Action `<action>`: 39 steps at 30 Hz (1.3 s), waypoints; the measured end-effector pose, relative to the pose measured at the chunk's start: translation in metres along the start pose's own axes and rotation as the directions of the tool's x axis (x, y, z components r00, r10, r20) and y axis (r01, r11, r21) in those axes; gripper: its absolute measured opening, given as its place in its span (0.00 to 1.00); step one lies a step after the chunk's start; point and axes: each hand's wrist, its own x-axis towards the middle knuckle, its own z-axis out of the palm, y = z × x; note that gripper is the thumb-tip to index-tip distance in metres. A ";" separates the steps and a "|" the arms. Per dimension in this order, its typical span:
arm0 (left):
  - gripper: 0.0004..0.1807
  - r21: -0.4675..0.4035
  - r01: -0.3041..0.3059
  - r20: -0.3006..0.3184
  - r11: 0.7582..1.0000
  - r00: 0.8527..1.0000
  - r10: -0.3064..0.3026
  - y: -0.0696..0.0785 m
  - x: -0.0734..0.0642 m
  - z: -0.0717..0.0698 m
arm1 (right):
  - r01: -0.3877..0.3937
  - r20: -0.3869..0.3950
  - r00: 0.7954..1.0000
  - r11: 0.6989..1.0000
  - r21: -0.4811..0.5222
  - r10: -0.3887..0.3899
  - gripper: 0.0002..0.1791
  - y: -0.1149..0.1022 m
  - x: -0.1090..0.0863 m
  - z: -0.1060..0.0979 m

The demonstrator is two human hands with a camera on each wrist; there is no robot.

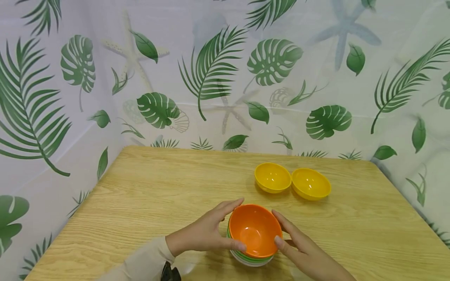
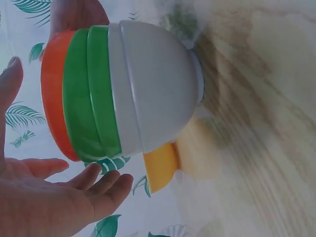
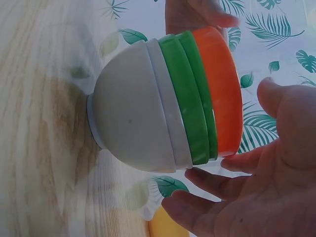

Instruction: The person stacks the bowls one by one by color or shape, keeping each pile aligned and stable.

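A stack of nested bowls stands upright near the front of the table. On top is an orange bowl (image 1: 254, 230), over two green bowls (image 2: 79, 98) and two white bowls (image 2: 160, 84). My left hand (image 1: 207, 230) is spread around the stack's left side, its thumb over the front rim of the orange bowl. In the left wrist view its fingers look slightly apart from the bowls. At the right side, my right hand (image 1: 302, 248) has its thumb by the orange rim, and its loosely bent fingertips lie close against the stack; firm contact is unclear.
Two yellow bowls, one on the left (image 1: 273, 177) and one on the right (image 1: 311, 183), sit side by side, open side up, farther back. The wooden table (image 1: 158, 183) meets a leaf-patterned curtain (image 1: 218, 128) at its back and sides.
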 end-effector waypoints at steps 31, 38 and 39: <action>0.17 -0.010 -0.099 -0.439 0.995 0.895 0.084 -0.001 0.095 -0.066 | -0.045 -0.166 0.958 0.695 0.718 0.234 0.20 0.005 0.033 -0.043; 0.18 0.005 -0.032 -0.450 0.999 0.893 0.031 -0.016 0.104 -0.062 | -0.066 -0.091 0.938 0.432 0.899 0.334 0.26 0.017 0.047 -0.050; 0.18 0.010 -0.027 -0.446 1.000 0.894 0.029 -0.017 0.104 -0.060 | -0.064 -0.079 0.938 0.393 0.917 0.338 0.27 0.018 0.049 -0.051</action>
